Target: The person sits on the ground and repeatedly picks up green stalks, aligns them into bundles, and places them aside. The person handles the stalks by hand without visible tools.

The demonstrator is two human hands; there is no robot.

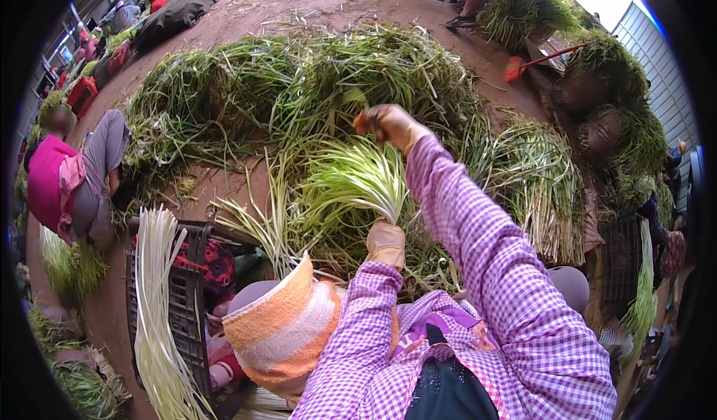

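Observation:
My left hand (385, 243), in a tan glove, grips a bunch of pale green leafy stalks (364, 176) by its white lower ends. The leaves fan out forward and to the left. Above and slightly right of the bunch, my gloved right hand (395, 124) is raised, closed around a small orange object (362, 123). Blur hides what that object is. Beneath both hands spreads a heap of long green stalks (369, 73). An orange and white striped towel (285, 330) covers my left leg.
A black plastic crate (185, 308) stands at my left, long trimmed pale stalks (154, 285) laid over its edge. More stalks (546, 196) lie bundled to the right. A person in pink (53, 179) sits at far left. A red-handled tool (538, 64) rests at upper right.

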